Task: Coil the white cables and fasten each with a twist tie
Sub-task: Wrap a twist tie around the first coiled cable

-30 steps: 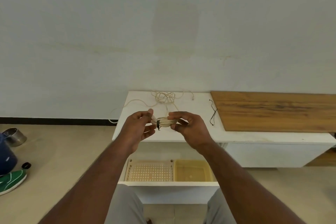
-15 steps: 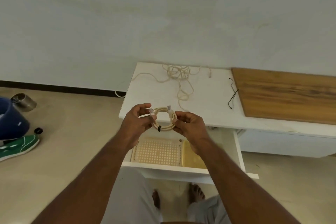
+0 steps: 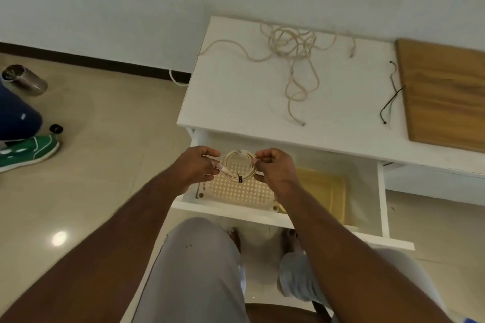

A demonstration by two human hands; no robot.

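Over drawer (image 3: 381, 191) | coiled cable (image 3: 240, 165) flat, tie nearest | left hand (image 3: 198, 168), right hand (image 3: 274, 168) pinching sides

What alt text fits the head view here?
Both hands, left hand and right hand, pinch a coiled white cable bound by a black twist tie above an open drawer. A loose cable tangle lies on the white cabinet top.
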